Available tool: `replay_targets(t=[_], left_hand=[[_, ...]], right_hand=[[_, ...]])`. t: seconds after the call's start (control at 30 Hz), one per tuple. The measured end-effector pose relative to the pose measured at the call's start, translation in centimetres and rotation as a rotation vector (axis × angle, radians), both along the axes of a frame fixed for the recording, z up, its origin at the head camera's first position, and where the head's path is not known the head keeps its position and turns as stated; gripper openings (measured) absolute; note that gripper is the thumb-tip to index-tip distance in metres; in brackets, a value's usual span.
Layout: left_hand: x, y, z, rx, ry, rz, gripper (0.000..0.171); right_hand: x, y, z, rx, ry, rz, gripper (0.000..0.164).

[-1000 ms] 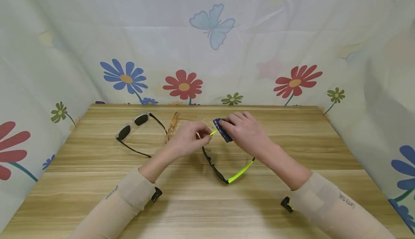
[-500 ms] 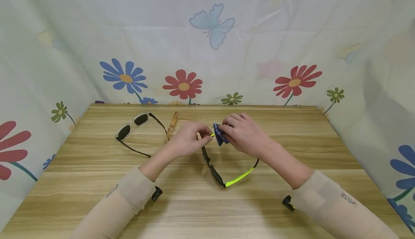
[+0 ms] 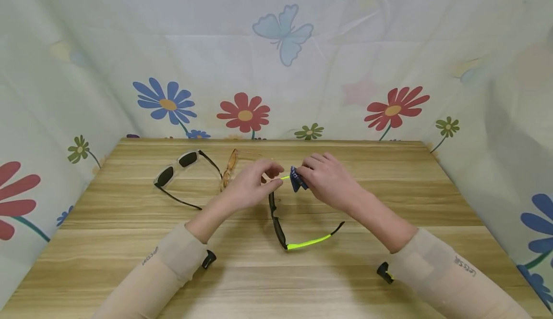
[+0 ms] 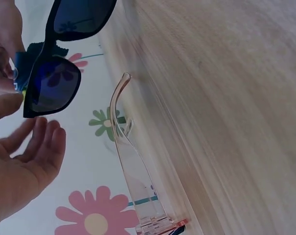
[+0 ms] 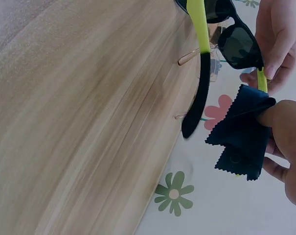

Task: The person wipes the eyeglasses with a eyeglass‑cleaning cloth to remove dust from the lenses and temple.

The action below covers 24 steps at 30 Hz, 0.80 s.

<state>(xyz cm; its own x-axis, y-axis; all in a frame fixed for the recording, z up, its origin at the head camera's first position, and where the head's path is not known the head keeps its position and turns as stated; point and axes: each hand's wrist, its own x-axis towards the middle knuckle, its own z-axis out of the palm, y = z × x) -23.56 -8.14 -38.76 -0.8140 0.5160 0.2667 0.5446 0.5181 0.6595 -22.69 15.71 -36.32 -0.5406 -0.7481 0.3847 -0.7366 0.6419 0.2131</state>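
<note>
Sunglasses (image 3: 278, 230) with a black frame, dark lenses and neon yellow temples hang above the table between the hands. My right hand (image 3: 330, 182) pinches a dark blue cleaning cloth (image 5: 245, 132) with zigzag edges, folded round the far temple. My left hand (image 3: 252, 182) is at the hinge end of that temple. A gap shows between its thumb and its loosely bent fingers in the left wrist view, the thumb lying close to the frame corner. The other temple (image 3: 308, 243) points free toward the right. The covered temple tip is hidden by cloth and fingers.
Clear-framed sunglasses (image 3: 176, 168) with black temples lie unfolded on the wooden table (image 3: 129, 242) at the left. Beside them, partly behind the left hand, are amber-framed glasses (image 3: 230, 167). A flower-printed curtain (image 3: 337, 69) borders the back and sides.
The sunglasses have swung so their free temple lies lower and further from the right hand. The cloth has bunched smaller along the temple. The left fingers have spread from a pinch.
</note>
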Motion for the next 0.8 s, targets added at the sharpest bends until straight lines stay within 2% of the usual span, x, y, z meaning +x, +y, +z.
replay_targets(t=[0.13, 0.23, 0.3, 0.43, 0.67, 0.8], left_hand=[[0.1, -0.1, -0.1, 0.011, -0.026, 0.117, 0.037], [0.2, -0.1, 0.0, 0.003, -0.041, 0.184, 0.034], [0.3, -0.2, 0.0, -0.011, -0.044, 0.206, 0.029], [0.5, -0.3, 0.1, -0.078, -0.060, 0.209, 0.027], [0.9, 0.0, 0.2, -0.244, -0.212, 0.184, 0.029], [0.9, 0.2, -0.1, -0.271, -0.219, 0.147, 0.030]], right_hand=[[-0.1, 0.3, -0.1, 0.001, -0.022, -0.045, 0.014], [-0.2, 0.5, -0.2, -0.016, -0.032, -0.066, 0.013], [-0.3, 0.7, -0.3, -0.030, -0.040, -0.078, 0.013], [-0.5, 0.9, -0.4, -0.050, -0.042, -0.102, 0.014], [-0.5, 1.1, -0.6, -0.079, -0.040, -0.124, 0.013], [-0.4, 1.2, -0.7, -0.100, -0.046, -0.131, 0.011]])
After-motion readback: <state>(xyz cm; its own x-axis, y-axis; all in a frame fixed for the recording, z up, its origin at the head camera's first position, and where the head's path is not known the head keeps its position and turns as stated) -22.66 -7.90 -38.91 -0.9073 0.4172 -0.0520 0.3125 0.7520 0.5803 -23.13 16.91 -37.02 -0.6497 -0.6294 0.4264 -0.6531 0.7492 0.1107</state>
